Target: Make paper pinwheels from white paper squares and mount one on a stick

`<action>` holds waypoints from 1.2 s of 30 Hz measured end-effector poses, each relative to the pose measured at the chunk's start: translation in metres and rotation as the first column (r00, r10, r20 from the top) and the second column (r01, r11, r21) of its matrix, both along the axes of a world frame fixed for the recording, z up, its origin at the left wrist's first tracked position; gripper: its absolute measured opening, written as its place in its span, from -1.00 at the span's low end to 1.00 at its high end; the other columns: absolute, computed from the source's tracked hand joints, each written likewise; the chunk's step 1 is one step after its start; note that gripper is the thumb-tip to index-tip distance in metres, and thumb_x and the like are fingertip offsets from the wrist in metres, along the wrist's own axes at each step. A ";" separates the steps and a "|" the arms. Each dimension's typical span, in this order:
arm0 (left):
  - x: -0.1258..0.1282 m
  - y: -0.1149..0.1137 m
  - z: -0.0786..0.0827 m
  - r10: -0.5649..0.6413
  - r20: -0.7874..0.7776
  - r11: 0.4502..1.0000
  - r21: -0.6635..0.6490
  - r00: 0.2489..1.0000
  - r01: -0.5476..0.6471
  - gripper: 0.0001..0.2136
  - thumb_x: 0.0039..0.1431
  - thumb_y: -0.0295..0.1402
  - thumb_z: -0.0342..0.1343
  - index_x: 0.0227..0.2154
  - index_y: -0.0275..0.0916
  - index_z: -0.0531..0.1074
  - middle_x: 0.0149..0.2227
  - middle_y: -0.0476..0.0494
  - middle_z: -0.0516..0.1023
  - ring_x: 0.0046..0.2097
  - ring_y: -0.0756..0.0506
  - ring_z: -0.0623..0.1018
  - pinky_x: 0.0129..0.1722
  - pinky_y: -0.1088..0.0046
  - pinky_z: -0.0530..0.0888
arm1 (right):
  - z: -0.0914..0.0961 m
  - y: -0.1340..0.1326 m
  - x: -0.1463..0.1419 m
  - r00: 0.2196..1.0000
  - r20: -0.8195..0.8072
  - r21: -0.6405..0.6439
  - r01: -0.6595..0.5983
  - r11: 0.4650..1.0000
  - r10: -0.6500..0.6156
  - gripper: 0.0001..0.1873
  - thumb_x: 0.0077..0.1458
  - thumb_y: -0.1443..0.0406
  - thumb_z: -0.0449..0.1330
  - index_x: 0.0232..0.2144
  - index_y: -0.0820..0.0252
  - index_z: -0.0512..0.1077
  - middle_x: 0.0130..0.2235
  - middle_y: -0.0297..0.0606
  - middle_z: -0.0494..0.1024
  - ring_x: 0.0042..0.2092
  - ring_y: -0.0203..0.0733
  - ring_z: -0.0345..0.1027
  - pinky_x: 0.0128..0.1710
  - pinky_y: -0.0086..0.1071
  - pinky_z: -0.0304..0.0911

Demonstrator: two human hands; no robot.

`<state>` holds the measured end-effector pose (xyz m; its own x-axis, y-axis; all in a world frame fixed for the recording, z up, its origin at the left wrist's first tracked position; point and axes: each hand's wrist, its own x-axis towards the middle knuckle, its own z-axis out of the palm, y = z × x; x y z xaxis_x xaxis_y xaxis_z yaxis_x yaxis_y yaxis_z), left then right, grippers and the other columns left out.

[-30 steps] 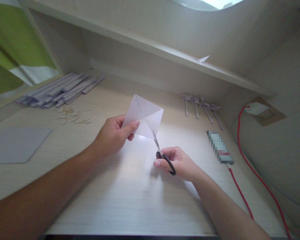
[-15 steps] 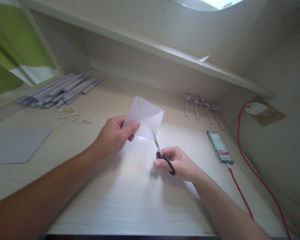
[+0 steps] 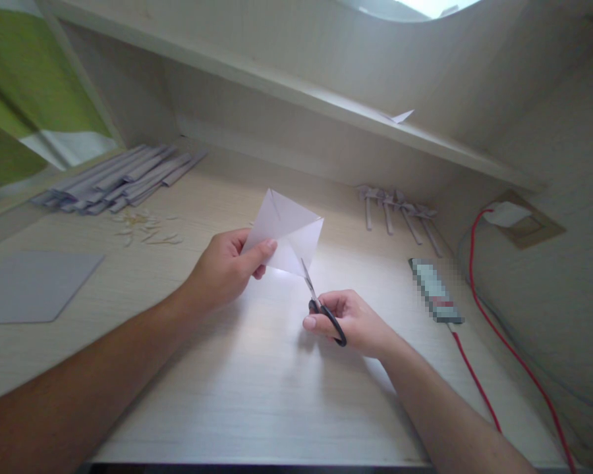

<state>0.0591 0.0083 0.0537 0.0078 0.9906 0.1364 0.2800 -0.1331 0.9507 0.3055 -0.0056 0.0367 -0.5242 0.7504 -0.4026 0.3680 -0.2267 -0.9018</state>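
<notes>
My left hand [image 3: 223, 270] pinches the left corner of a white creased paper square [image 3: 287, 230] and holds it up above the wooden desk [image 3: 257, 388]. My right hand [image 3: 354, 321] is closed around the black handles of a small pair of scissors [image 3: 321, 306]. The scissor blades point up and meet the paper's lower corner.
A bundle of grey paper strips [image 3: 121, 179] lies at the back left, with small paper scraps [image 3: 145, 230] near it. A grey sheet [image 3: 32, 284] lies at the left. Several folded paper pieces [image 3: 400, 212] lie at the back right. A blurred device [image 3: 435, 291] with a red cable [image 3: 511, 352] sits right.
The paper has shifted very slightly in my left hand; both hands otherwise stay in place.
</notes>
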 end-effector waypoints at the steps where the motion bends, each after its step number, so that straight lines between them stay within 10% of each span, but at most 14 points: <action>1: 0.000 0.000 0.000 0.000 0.000 1.000 0.001 1.000 0.000 -0.63 0.21 -0.13 0.16 -0.63 -0.20 0.36 -0.59 0.01 0.41 -0.49 -0.04 0.37 -0.42 0.40 0.25 | 0.000 0.000 0.000 1.000 0.000 0.000 0.002 1.000 -0.002 -0.50 -0.05 -0.04 0.46 -0.54 0.22 0.39 -0.57 -0.45 0.24 -0.51 -0.38 0.01 -0.52 -0.39 -0.15; 36: 0.000 0.002 0.000 0.007 0.015 1.000 0.016 1.000 -0.007 -0.64 0.21 -0.15 0.17 -0.63 -0.20 0.37 -0.59 0.00 0.42 -0.49 -0.04 0.39 -0.42 0.40 0.27 | 0.000 0.002 -0.001 0.994 0.063 0.023 0.091 0.996 -0.092 -0.46 -0.19 -0.05 0.52 -0.66 0.23 0.41 -0.64 -0.40 0.32 -0.56 -0.38 0.05 -0.54 -0.39 -0.13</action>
